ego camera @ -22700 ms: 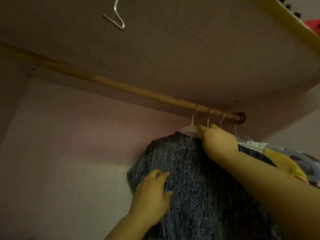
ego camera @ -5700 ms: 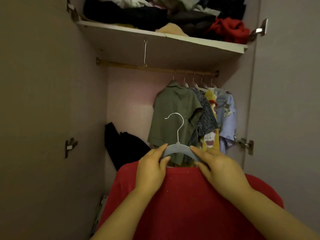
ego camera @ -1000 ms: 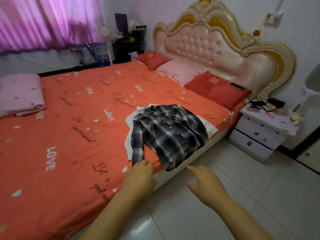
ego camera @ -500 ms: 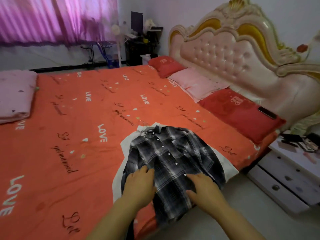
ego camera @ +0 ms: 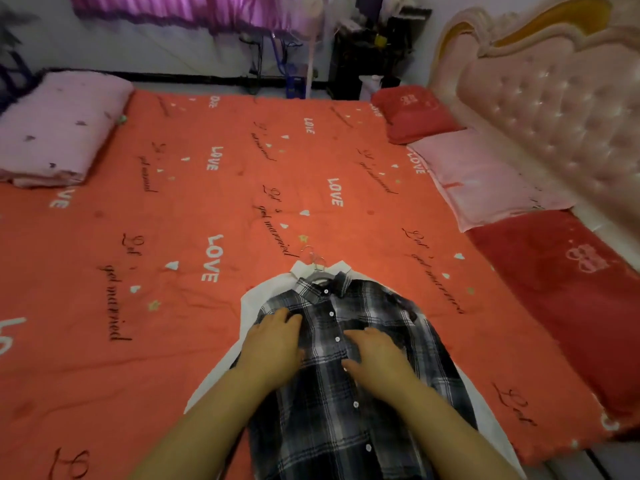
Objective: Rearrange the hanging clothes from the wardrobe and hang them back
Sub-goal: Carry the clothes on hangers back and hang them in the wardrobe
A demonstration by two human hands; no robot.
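- plaid shirt (ego camera: 377, 306) lies face up, buttoned, at the near edge of the bed (ego camera: 194, 202), collar pointing to the far edge; its hem runs out of view at the bottom
- white shirt (ego camera: 251, 296) lies under it, touching; it shows as a border on both sides and at the collar
- hanger (ego camera: 319, 278) sits inside the collars; its wire hook rests on the sheet just past them
- left grip (ego camera: 273, 344) open, palm down, fingers fairly straight; it rests on the plaid shirt's chest, left of the button line
- right grip (ego camera: 377, 355) open, fingers relaxed and a bit spread; it rests on the shirt just right of the buttons; it pinches nothing
- both grips are near each other, with the button row between them
- folded blanket (ego camera: 59, 129), pink, at the bed's far-left corner
- three pillows along the right edge by the headboard (ego camera: 554, 98): red pillow (ego camera: 412, 112) farthest, pink pillow (ego camera: 485, 178) in the middle, big red pillow (ego camera: 571, 282) nearest
- curtain (ego camera: 190, 8), purple, on the wall beyond the bed
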